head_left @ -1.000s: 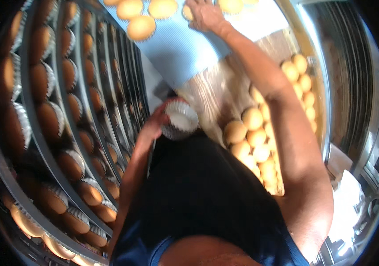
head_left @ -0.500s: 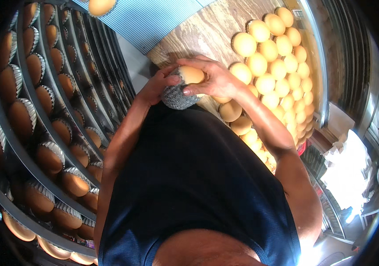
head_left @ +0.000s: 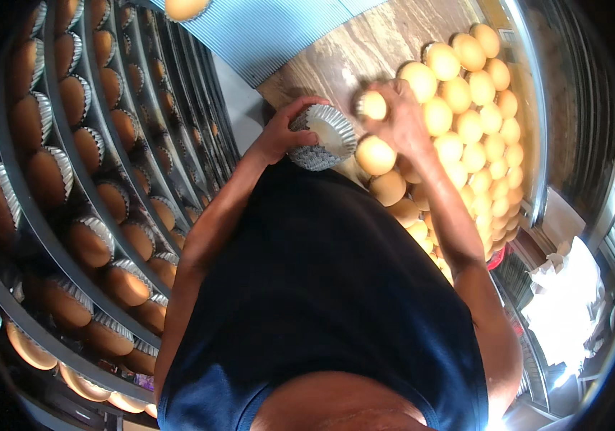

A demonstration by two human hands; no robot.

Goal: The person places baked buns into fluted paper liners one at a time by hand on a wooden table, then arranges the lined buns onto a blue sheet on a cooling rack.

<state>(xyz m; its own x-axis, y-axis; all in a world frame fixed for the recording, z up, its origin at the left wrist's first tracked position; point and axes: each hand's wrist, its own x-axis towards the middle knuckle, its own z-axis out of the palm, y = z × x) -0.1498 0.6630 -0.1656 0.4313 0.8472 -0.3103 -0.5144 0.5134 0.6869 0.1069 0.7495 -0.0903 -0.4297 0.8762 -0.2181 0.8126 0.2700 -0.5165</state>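
Observation:
My left hand [head_left: 289, 136] is wrapped round a stack of fluted silver baking tins [head_left: 335, 129], tilted so that the pale inside of the top one shows. To its right, my right hand [head_left: 402, 118] holds a small round golden bun [head_left: 373, 105] by its side, low over the wooden table [head_left: 329, 65]. Part of that bun's edge is blurred, so I cannot tell whether it touches the table. Rows of similar golden buns [head_left: 455, 93] lie close against each other beside my right hand.
A dark rack [head_left: 49, 208] on the left carries several shelves of brown buns in fluted tins. Beyond the table's far left edge lies a blue ribbed sheet [head_left: 264, 36] with one bun [head_left: 185, 7] on it. Crumpled white material [head_left: 566, 302] stands at the right.
Both hands were together on the bun and the tins. My right hand has moved right with the bun, away from the tins, which my left hand has tilted open toward the right.

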